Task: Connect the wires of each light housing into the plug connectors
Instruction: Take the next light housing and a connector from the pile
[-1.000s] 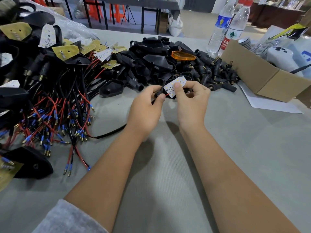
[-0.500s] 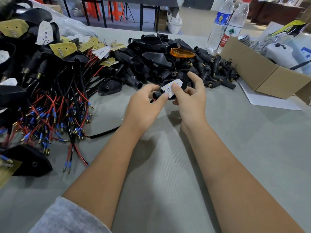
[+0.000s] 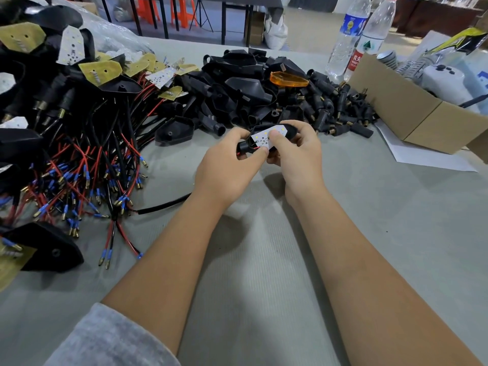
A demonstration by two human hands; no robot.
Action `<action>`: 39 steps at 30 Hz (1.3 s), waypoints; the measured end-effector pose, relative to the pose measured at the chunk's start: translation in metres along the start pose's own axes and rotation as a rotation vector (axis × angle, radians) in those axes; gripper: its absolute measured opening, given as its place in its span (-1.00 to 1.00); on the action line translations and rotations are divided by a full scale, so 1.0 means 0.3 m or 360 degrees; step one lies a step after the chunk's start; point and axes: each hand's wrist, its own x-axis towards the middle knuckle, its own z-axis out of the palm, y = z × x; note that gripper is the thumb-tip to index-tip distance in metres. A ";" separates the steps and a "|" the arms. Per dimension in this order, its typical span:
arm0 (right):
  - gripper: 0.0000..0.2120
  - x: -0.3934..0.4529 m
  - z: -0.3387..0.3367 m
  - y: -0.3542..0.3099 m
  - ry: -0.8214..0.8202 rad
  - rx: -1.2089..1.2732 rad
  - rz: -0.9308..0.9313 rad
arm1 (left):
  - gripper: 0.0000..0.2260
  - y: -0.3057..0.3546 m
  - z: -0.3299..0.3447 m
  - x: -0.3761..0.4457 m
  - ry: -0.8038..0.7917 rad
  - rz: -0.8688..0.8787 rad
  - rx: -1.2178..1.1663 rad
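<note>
You had drawn both hands closer together — your left hand (image 3: 226, 165) pinching the housing's tube end, your right hand (image 3: 295, 151) pressing the white LED board into the light housing (image 3: 266, 137), held above the bench (image 3: 264, 273), long axis running left-right, wire (image 3: 163, 206) trailing left.

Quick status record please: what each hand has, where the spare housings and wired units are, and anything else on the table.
left hand: pinches the housing's neck end
right hand: grips housing, thumb on LED board
spare housings: heap behind hands
wired units: piled left
amber lens: on the heap
box: right
bottles: behind box
</note>
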 end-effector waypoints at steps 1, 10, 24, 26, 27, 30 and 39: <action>-0.83 0.001 -0.001 -0.003 -0.0002 0.0006 0.0025 | -0.80 -0.001 0.001 0.002 0.0002 -0.0001 -0.0002; -0.88 -0.005 -0.006 -0.008 -0.0168 0.0015 0.0061 | -0.93 -0.015 -0.012 0.004 0.0153 0.0064 -0.0062; -0.87 0.022 -0.024 0.007 0.0195 0.0166 0.0046 | -0.83 0.028 -0.021 0.004 0.0350 0.0372 -0.0077; -0.88 0.033 -0.030 0.005 0.0364 0.0345 0.0094 | -0.85 0.033 -0.028 -0.001 0.0414 0.0507 -0.0135; -0.89 0.037 -0.033 0.004 0.0437 0.0432 0.0123 | -0.85 0.029 -0.028 -0.002 0.0369 0.0495 -0.0253; -0.90 0.042 -0.040 -0.003 0.0526 0.0669 0.0207 | -0.80 0.025 -0.020 -0.006 0.0081 0.0211 -0.0542; -0.79 0.008 -0.018 -0.023 -0.0289 0.0293 0.0250 | -0.85 0.016 -0.038 0.059 0.0207 -0.0447 -0.1269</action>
